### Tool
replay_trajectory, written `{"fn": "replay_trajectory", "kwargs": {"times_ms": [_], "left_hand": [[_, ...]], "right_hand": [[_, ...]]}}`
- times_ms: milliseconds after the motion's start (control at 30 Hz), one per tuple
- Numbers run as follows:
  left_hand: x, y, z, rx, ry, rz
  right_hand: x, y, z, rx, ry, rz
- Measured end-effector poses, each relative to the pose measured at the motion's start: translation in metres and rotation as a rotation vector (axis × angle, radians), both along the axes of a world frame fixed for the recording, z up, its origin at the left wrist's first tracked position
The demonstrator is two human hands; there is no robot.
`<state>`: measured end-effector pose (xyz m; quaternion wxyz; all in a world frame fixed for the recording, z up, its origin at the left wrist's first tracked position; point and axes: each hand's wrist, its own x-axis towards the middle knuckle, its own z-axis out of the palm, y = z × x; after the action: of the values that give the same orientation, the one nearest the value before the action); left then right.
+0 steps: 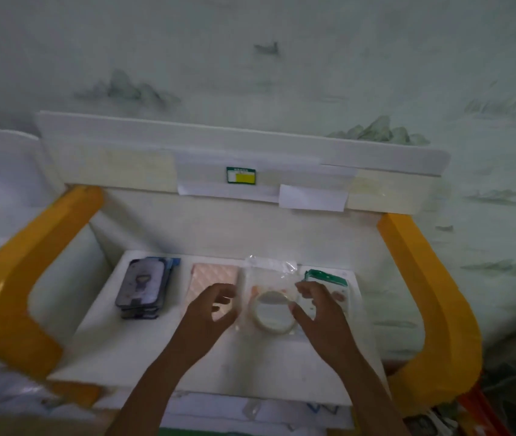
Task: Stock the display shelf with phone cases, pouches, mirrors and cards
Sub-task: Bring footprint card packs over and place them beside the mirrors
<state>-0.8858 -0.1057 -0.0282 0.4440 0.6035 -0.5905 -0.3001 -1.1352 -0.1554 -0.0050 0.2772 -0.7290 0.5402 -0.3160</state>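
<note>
Head view, looking down onto a white display shelf [143, 357] set between two yellow side brackets [24, 278]. Four product groups sit in a row along the back of it: a stack of dark phone cases [141, 289] at far left, then a pink quilted pouch [214, 275], then a round mirror in a clear plastic bag [270, 309], then green-topped card packs [325, 278] at far right.

Left hand [211, 313] hovers over the near end of the pouch, fingers loosely spread and slightly curled, gripping nothing. Right hand [316, 313] sits just beside the mirror bag on its right, over the card packs, fingers also relaxed and apart; the tips look close to the bag edge, but contact cannot be confirmed because of blur. Both hands read as empty.

Step in hand, judged: squaring up the mirror bag in its slot between pouch and cards. To do it well: press in lightly from both sides with flat fingers and slide the bag instead of lifting it, since the film is slippery and crinkled at the top. Keep the mirror face up and in line with the neighbours' front edges. Avoid dragging the right palm across the card packs or nudging the pouch sideways.

A small green-and-yellow price tag [241, 176] is stuck on the shelf's back lip, with white paper strips around it.
</note>
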Motion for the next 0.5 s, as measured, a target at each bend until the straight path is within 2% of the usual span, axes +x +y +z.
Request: {"fn": "replay_trajectory", "kwargs": {"times_ms": [167,500], "left_hand": [[0.059,0.058,0.008,-0.022,0.052,0.125],[0.183,0.202,0.037,-0.012,0.029,0.424]], "right_hand": [[0.063,0.023,0.011,-0.024,0.0,0.124],[0.21,0.113,0.034,-0.04,-0.011,0.333]]}}
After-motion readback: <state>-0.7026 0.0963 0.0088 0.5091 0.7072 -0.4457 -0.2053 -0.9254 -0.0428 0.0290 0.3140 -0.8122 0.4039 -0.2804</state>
